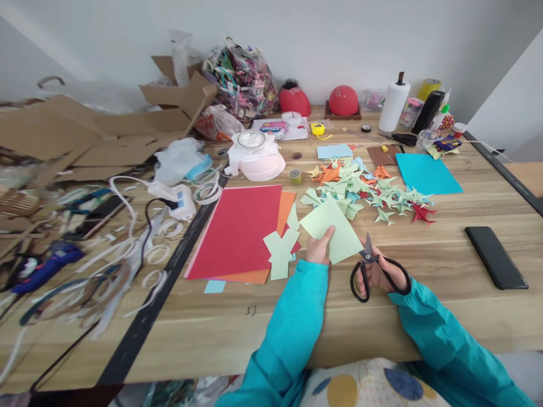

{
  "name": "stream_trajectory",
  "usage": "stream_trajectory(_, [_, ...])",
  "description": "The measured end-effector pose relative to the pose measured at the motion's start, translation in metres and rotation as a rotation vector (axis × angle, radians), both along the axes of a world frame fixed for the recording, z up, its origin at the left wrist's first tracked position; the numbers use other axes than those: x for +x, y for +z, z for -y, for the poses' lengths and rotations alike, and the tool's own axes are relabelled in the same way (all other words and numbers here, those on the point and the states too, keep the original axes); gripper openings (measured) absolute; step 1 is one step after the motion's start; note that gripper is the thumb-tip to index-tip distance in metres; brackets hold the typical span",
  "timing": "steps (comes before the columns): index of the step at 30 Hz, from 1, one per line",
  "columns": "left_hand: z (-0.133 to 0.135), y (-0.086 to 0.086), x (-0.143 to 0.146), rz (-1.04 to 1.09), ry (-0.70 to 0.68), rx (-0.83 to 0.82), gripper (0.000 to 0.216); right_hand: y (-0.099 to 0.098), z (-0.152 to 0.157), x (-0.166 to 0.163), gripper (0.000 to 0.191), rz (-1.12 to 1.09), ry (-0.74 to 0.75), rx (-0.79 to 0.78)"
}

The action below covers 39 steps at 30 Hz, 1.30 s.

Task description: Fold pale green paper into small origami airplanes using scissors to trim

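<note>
Pinched in my left hand is a pale green sheet of paper, raised a little above the table with my thumb on its face. My right hand grips black-handled scissors, fingers in the loops and the blades pointing up beside the sheet's right corner. Whether the blades touch the paper I cannot tell. Just left of my left hand, cut green paper pieces lie over a stack of red paper and orange paper. Beyond the sheet spreads a pile of folded paper shapes, mostly pale green, some orange and red.
A black phone lies at the right. Blue paper rests behind the pile. Leftward are a power strip, tangled cords, a blue glue gun and cardboard boxes. A paper roll stands at the back.
</note>
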State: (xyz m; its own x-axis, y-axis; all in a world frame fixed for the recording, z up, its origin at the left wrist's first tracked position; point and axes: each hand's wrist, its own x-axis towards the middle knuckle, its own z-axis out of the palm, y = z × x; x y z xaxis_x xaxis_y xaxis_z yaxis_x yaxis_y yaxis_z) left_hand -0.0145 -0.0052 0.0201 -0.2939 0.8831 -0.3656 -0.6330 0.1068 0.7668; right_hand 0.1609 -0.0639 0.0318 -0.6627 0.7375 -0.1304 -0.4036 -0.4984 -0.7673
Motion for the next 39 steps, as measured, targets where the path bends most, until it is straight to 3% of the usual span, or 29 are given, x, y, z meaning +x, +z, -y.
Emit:
stream_trajectory(6, [0.002,0.003,-0.002,-0.051,-0.075,-0.002,0.054,0.000,-0.001,0.001,0.081,0.047,0.012,-0.007])
stream_trajectory(18, [0.001,0.004,-0.006,-0.373,0.002,-0.014,0.050,-0.001,0.000,0.001,0.072,-0.063,0.027,-0.004])
stream_trajectory(26, [0.005,0.014,-0.002,-0.424,0.064,-0.025,0.037,-0.004,0.000,0.001,0.077,-0.002,0.035,-0.028])
stream_trajectory(31, [0.006,0.016,-0.002,-0.438,0.081,0.027,0.040,-0.002,-0.001,0.000,0.078,-0.018,0.045,-0.015])
stream_trajectory(39, [0.005,0.009,-0.003,-0.502,0.110,0.029,0.039,0.000,-0.001,-0.002,0.082,0.032,-0.015,0.033])
